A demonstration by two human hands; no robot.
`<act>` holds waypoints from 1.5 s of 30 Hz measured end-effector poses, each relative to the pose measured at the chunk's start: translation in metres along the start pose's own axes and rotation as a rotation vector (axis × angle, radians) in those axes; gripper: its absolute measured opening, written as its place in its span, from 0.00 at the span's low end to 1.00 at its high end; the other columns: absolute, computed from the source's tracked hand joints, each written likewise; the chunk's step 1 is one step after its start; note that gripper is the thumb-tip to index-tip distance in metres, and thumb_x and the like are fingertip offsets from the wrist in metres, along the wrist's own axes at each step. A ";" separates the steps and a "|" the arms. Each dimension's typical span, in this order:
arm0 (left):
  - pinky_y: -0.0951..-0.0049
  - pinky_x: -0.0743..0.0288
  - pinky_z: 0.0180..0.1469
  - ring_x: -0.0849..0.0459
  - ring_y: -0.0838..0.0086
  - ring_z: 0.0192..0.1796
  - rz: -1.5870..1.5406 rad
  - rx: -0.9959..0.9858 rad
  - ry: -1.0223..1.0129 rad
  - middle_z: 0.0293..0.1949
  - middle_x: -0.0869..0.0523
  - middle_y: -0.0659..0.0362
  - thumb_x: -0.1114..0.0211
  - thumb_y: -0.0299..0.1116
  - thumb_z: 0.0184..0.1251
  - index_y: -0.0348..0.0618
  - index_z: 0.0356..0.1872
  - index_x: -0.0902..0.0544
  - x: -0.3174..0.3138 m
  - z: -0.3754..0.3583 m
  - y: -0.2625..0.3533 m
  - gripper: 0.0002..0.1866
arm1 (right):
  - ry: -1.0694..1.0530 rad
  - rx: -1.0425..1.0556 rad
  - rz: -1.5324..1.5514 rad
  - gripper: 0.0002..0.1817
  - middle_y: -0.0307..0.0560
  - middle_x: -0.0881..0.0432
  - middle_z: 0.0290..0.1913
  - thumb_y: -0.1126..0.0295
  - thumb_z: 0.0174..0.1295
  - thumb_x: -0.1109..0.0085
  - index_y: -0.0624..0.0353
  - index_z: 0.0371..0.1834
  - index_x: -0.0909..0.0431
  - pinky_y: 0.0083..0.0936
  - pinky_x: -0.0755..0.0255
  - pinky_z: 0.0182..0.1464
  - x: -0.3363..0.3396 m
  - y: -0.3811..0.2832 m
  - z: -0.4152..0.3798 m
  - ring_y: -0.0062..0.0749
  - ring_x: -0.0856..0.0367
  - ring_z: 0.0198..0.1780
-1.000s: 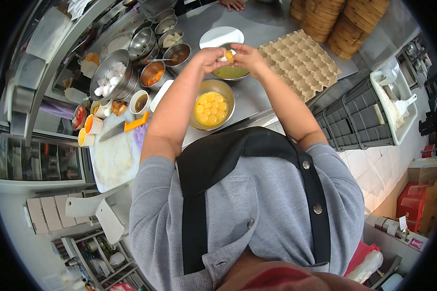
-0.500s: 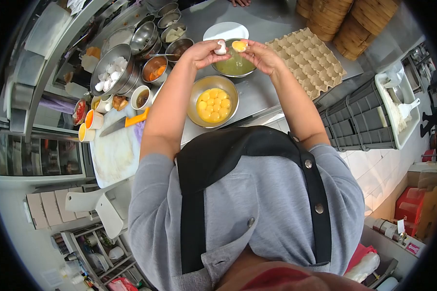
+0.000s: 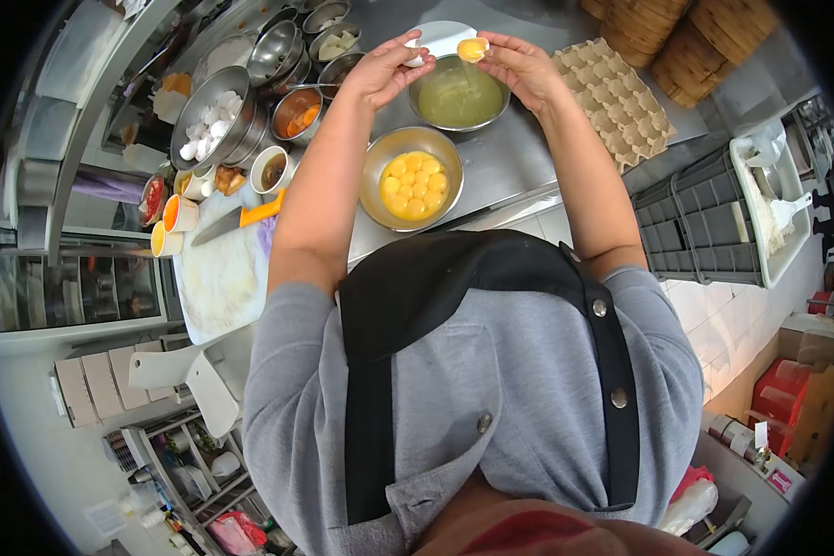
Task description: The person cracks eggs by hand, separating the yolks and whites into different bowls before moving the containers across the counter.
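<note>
My left hand (image 3: 385, 72) pinches a piece of white eggshell (image 3: 414, 54). In my right hand (image 3: 522, 69) is a half eggshell with an egg yolk (image 3: 473, 49) showing in it. Both hands are raised over a metal bowl of egg whites (image 3: 459, 95), and a thin strand of white hangs from the right-hand shell into it. Nearer to me, a second metal bowl (image 3: 372, 195) holds several whole yolks (image 3: 414, 186). A white plate (image 3: 449, 35) lies behind the bowls, partly covered by my hands.
At right lies a cardboard egg tray (image 3: 616, 102), with bamboo steamers (image 3: 713, 46) behind. On the left stand a bowl of eggshells (image 3: 215, 125), a bowl with orange contents (image 3: 297, 115) and small cups. An orange-handled knife (image 3: 241, 219) rests on a white cutting board (image 3: 218, 287).
My hands have moved slightly up and farther apart with the shell halves. The right-hand shell has tilted, and a strand of white now hangs below it. My view has shifted a little.
</note>
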State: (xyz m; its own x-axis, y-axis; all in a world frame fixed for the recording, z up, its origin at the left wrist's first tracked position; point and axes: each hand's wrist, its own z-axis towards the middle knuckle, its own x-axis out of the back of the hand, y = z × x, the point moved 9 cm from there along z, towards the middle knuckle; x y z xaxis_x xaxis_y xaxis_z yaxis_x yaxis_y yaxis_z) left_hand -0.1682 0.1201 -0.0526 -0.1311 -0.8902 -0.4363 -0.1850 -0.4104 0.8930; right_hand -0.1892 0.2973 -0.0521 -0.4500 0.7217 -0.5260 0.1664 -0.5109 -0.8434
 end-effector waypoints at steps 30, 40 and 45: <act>0.62 0.28 0.58 0.25 0.61 0.53 -0.368 -0.201 0.014 0.52 0.29 0.44 0.44 0.17 0.59 0.36 0.63 0.45 -0.046 -0.015 -0.013 0.30 | 0.031 0.203 -0.489 0.21 0.50 0.21 0.46 0.76 0.53 0.41 0.72 0.51 0.28 0.20 0.29 0.48 -0.035 -0.033 -0.002 0.28 0.22 0.45; 0.60 0.30 0.61 0.25 0.56 0.53 -0.457 -0.230 -0.033 0.51 0.28 0.41 0.45 0.17 0.60 0.35 0.61 0.45 -0.049 -0.016 -0.009 0.28 | 0.105 0.636 -1.198 0.19 0.53 0.21 0.45 0.74 0.48 0.42 0.59 0.48 0.22 0.29 0.27 0.45 -0.089 -0.098 -0.022 0.42 0.21 0.40; 0.61 0.30 0.61 0.26 0.50 0.54 -0.396 -0.241 -0.065 0.51 0.29 0.39 0.45 0.18 0.59 0.34 0.60 0.44 -0.056 -0.019 -0.001 0.27 | 0.161 0.942 -1.400 0.19 0.47 0.21 0.45 0.77 0.51 0.44 0.60 0.49 0.24 0.24 0.28 0.48 -0.110 -0.136 -0.047 0.31 0.21 0.41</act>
State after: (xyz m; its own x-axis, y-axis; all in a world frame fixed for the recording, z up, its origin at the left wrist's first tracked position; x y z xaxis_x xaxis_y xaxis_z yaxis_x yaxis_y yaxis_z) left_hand -0.1421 0.1662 -0.0271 -0.1580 -0.6447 -0.7479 -0.0029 -0.7572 0.6532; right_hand -0.1209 0.3094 0.1147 0.3080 0.8345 0.4568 -0.8210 0.4758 -0.3156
